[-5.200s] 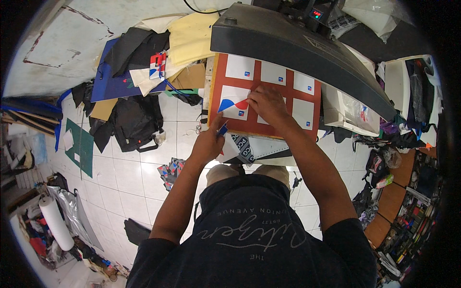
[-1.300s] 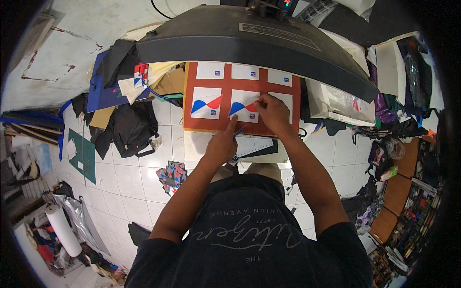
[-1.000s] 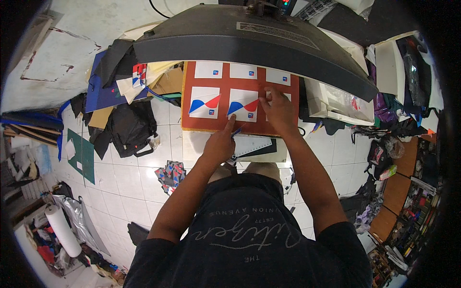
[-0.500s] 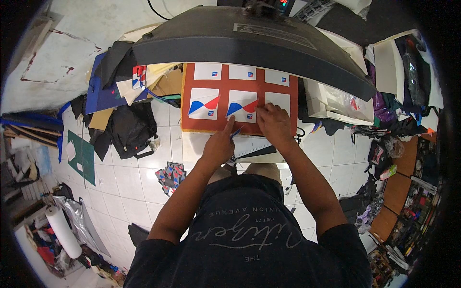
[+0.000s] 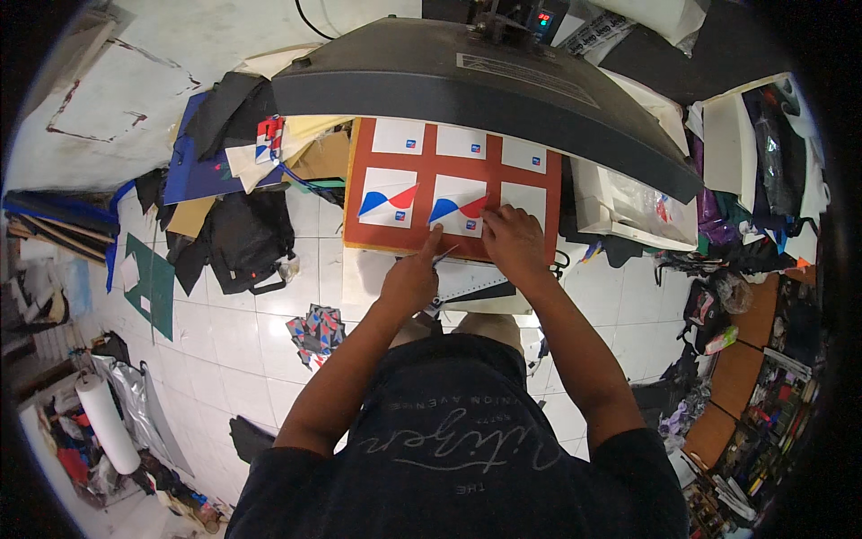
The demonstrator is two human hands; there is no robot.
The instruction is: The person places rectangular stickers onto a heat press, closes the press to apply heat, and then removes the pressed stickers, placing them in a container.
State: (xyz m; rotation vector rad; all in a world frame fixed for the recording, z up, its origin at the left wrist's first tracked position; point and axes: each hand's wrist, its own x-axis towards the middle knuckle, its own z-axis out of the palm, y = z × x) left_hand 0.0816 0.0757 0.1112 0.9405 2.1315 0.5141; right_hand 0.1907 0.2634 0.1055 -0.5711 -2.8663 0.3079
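White rectangular pieces lie in two rows on a red-brown pad (image 5: pixel 424 162) beneath a raised dark press plate (image 5: pixel 485 85). On the near middle piece (image 5: pixel 449 231) sits a red-and-blue decal (image 5: pixel 444 210). My right hand (image 5: pixel 519 241) pinches at the decal's red right end, its fingertips hiding that tip. The index finger of my left hand (image 5: pixel 411 280) stretches to the piece's lower left edge, while the other fingers curl around a thin pointed tool (image 5: pixel 446 254), mostly hidden. A similar decal (image 5: pixel 388 204) lies on the near left piece. My right hand partly covers the near right piece (image 5: pixel 525 196).
A white box (image 5: pixel 633 211) with plastic-wrapped items stands right of the pad. A black bag (image 5: pixel 251 242) and a pile of colourful patches (image 5: pixel 316 332) lie on the tiled floor to the left. A white ruler-like strip (image 5: pixel 476 286) lies before the pad.
The whole view has shifted slightly. Both hands stay at the near middle piece, with only small finger movements; the right fingers remain at the decal's red end.
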